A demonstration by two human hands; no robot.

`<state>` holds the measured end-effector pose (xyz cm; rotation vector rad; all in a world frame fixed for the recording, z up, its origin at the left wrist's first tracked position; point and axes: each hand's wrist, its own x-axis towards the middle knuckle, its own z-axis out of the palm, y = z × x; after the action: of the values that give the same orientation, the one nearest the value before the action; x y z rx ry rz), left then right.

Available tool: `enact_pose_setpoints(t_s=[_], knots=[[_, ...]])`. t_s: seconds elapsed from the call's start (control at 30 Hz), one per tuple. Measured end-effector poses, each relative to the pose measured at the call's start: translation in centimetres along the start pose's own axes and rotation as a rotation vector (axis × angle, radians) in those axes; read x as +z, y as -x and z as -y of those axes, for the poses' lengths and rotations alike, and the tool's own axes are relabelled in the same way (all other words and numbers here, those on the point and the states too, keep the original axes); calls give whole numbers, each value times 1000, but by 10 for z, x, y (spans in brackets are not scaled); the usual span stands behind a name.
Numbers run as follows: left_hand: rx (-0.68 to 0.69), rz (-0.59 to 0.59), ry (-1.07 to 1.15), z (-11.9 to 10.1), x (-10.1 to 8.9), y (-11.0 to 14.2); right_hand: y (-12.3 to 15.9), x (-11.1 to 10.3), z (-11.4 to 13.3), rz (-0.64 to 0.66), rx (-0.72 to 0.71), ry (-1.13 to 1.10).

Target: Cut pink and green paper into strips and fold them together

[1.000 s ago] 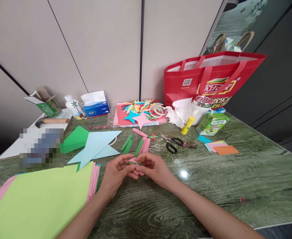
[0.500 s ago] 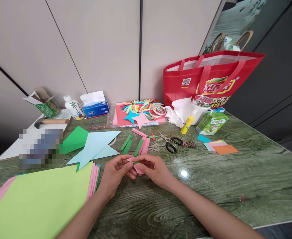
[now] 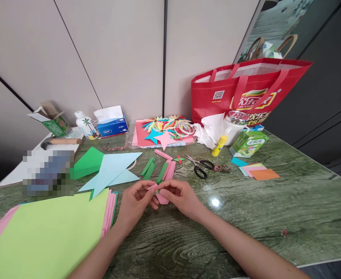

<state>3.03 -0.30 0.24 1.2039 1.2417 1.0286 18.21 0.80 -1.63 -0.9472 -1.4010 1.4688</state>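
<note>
My left hand (image 3: 135, 203) and my right hand (image 3: 180, 198) meet just above the green marbled table (image 3: 246, 217), both pinching a small folded piece of pink and green paper (image 3: 160, 195). The fingers of both hands are curled around it. Just beyond the hands lie loose green and pink folded paper strips (image 3: 160, 170) and a tiny red and green paper star (image 3: 179, 159).
A stack of large light green and pink sheets (image 3: 48, 236) lies front left, with pale blue and green cut sheets (image 3: 109, 168) behind. Scissors (image 3: 201, 166), a yellow glue stick (image 3: 219, 146), small coloured squares (image 3: 257, 171), finished paper stars (image 3: 164, 130), a tissue box (image 3: 112, 124) and a red bag (image 3: 246, 91) stand further back.
The hands have stayed in place while the fingers worked the piece. More of its pink tip now shows below my fingers.
</note>
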Motion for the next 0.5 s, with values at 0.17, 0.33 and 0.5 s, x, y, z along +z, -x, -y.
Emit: enact_pose_setpoints(t_s=[0.17,0.33,0.5], knots=[[-25,2,-12,-5,3,2,-2,-2,-3,-46,72,-30],[-90,31,29,-2,1,1,-1,-2,-4,-39,99,-58],[-184,81,182,4,-4,-2,0,-3,0,35,194,-202]])
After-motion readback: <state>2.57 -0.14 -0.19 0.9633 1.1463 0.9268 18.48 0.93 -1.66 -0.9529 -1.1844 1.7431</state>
